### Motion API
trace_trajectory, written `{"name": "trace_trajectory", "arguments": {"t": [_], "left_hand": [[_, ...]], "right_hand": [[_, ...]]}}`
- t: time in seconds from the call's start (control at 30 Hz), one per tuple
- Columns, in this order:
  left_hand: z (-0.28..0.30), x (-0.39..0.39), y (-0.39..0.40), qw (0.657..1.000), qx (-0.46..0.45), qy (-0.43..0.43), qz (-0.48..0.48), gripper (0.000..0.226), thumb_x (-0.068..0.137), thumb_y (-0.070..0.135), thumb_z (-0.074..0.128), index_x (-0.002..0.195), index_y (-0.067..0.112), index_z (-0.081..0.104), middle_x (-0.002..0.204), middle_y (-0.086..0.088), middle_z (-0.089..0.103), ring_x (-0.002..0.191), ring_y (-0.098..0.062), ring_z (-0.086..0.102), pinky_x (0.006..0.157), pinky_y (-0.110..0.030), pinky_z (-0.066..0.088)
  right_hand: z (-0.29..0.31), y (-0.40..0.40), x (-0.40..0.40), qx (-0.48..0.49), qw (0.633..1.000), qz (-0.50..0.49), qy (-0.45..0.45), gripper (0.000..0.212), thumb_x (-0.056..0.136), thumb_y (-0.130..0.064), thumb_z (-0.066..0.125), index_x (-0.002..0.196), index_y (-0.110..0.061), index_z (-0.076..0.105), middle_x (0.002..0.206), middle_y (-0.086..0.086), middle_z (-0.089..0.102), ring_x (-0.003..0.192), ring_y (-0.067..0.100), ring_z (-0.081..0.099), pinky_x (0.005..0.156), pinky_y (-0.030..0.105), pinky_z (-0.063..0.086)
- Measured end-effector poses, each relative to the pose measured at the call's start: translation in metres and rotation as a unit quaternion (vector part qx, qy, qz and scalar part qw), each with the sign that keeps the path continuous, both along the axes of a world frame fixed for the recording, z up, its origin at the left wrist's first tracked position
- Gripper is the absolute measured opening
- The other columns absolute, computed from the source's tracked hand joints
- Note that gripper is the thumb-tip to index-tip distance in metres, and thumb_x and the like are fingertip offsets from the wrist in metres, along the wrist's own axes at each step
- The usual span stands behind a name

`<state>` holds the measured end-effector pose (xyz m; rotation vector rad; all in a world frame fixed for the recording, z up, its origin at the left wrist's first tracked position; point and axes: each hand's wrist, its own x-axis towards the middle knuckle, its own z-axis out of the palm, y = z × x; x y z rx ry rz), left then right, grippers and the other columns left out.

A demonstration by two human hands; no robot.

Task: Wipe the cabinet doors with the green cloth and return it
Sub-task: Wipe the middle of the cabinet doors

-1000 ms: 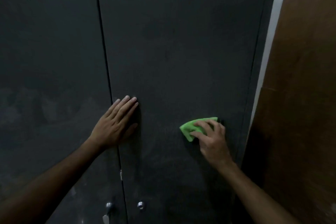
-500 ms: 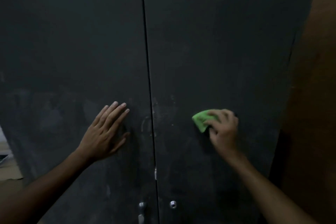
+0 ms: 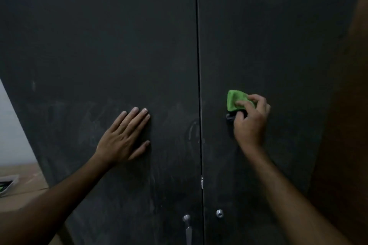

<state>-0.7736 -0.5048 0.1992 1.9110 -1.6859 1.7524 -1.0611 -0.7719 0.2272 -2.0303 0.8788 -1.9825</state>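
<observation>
Two dark charcoal-grey cabinet doors point(image 3: 139, 45) show pale, dusty smears low down. A bright green cloth point(image 3: 235, 100) stands out against the right door. A brown wooden panel point(image 3: 348, 125) is at the right edge. Small silver knobs point(image 3: 219, 213) shine near the bottom.

The two tall dark grey cabinet doors point(image 3: 139, 45) look matt and smooth, with pale dusty smears across their lower halves. The small crumpled green cloth point(image 3: 235, 100) on the right door looks soft and fuzzy. Near the bottom, two small round knobs point(image 3: 219, 213) shine like polished metal. At far right a brown board point(image 3: 346, 125) looks like dull wood.
</observation>
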Motion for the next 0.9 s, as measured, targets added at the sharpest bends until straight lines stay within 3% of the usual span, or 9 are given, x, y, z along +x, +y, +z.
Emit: {"name": "trace_trajectory", "arguments": {"t": [0.1, 0.17, 0.23, 0.3, 0.4, 0.47, 0.67, 0.73, 0.9], "left_hand": [[-0.002, 0.004, -0.003, 1.0, -0.003, -0.006, -0.009, 0.084, 0.103, 0.057, 0.048, 0.166, 0.006, 0.025, 0.175, -0.012, 0.019, 0.161, -0.031, 0.02, 0.132, -0.048, 0.014], [-0.001, 0.006, -0.003, 1.0, -0.005, -0.008, -0.016, 0.084, 0.103, 0.056, 0.049, 0.166, 0.006, 0.025, 0.175, -0.012, 0.019, 0.161, -0.031, 0.021, 0.132, -0.048, 0.014], [-0.001, 0.005, -0.002, 1.0, -0.001, -0.007, -0.023, 0.083, 0.103, 0.055, 0.049, 0.166, 0.006, 0.025, 0.175, -0.012, 0.018, 0.161, -0.031, 0.02, 0.132, -0.048, 0.014], [0.0, 0.004, -0.002, 1.0, -0.005, -0.005, -0.028, 0.084, 0.103, 0.055, 0.05, 0.166, 0.006, 0.024, 0.175, -0.012, 0.018, 0.162, -0.031, 0.02, 0.132, -0.048, 0.015], [0.0, 0.003, -0.001, 0.999, -0.003, -0.004, -0.033, 0.083, 0.103, 0.055, 0.048, 0.166, 0.006, 0.024, 0.175, -0.011, 0.017, 0.162, -0.03, 0.019, 0.132, -0.048, 0.015], [0.001, 0.002, 0.0, 1.0, 0.001, -0.001, -0.03, 0.082, 0.104, 0.055, 0.046, 0.166, 0.006, 0.023, 0.176, -0.011, 0.016, 0.162, -0.03, 0.018, 0.132, -0.047, 0.014], [0.002, 0.002, 0.0, 1.0, 0.006, -0.006, -0.028, 0.082, 0.105, 0.055, 0.045, 0.166, 0.006, 0.022, 0.175, -0.013, 0.015, 0.162, -0.03, 0.016, 0.132, -0.048, 0.014], [0.002, 0.001, 0.0, 1.0, 0.005, -0.005, -0.027, 0.082, 0.105, 0.055, 0.044, 0.166, 0.006, 0.021, 0.176, -0.012, 0.014, 0.162, -0.03, 0.016, 0.132, -0.048, 0.014], [0.002, 0.001, 0.0, 1.0, 0.002, 0.001, -0.031, 0.082, 0.104, 0.055, 0.044, 0.166, 0.006, 0.022, 0.176, -0.012, 0.015, 0.163, -0.029, 0.015, 0.133, -0.047, 0.012]], "right_hand": [[-0.01, 0.041, 0.037, -0.11, 0.989, 0.053, 0.077, 0.035, 0.077, 0.006, 0.058, 0.099, -0.012, 0.078, 0.125, 0.013, 0.062, 0.117, 0.033, 0.049, 0.103, 0.048, 0.045], [-0.049, 0.057, 0.042, -0.216, 0.951, 0.086, 0.204, 0.023, 0.078, -0.001, 0.066, 0.091, -0.016, 0.078, 0.12, 0.012, 0.067, 0.115, 0.031, 0.047, 0.097, 0.051, 0.047], [-0.068, 0.055, 0.028, -0.226, 0.931, 0.098, 0.269, 0.026, 0.07, 0.002, 0.081, 0.087, -0.017, 0.078, 0.117, 0.01, 0.068, 0.11, 0.032, 0.048, 0.086, 0.053, 0.052], [-0.055, 0.044, 0.023, -0.17, 0.954, 0.091, 0.228, 0.033, 0.064, 0.007, 0.083, 0.088, -0.016, 0.077, 0.118, 0.01, 0.066, 0.108, 0.034, 0.051, 0.084, 0.053, 0.052], [0.004, 0.043, 0.044, -0.116, 0.988, 0.052, 0.084, 0.033, 0.075, 0.003, 0.064, 0.099, -0.015, 0.076, 0.126, 0.007, 0.061, 0.114, 0.033, 0.051, 0.093, 0.051, 0.051], [0.021, 0.055, 0.062, -0.121, 0.989, 0.051, 0.061, 0.038, 0.081, -0.003, 0.054, 0.111, -0.016, 0.074, 0.132, 0.006, 0.057, 0.117, 0.032, 0.049, 0.099, 0.047, 0.048], [-0.079, 0.078, 0.041, -0.181, 0.945, 0.086, 0.259, 0.038, 0.063, 0.004, 0.085, 0.095, -0.014, 0.076, 0.122, 0.009, 0.065, 0.106, 0.036, 0.054, 0.085, 0.052, 0.054], [-0.053, 0.07, 0.037, -0.167, 0.954, 0.092, 0.233, 0.036, 0.064, 0.007, 0.082, 0.095, -0.011, 0.077, 0.12, 0.013, 0.066, 0.103, 0.041, 0.058, 0.083, 0.054, 0.054], [0.09, 0.078, 0.071, -0.156, 0.985, 0.066, 0.023, 0.042, 0.076, 0.012, 0.059, 0.109, -0.007, 0.076, 0.124, 0.017, 0.065, 0.107, 0.041, 0.056, 0.094, 0.046, 0.049]]}}
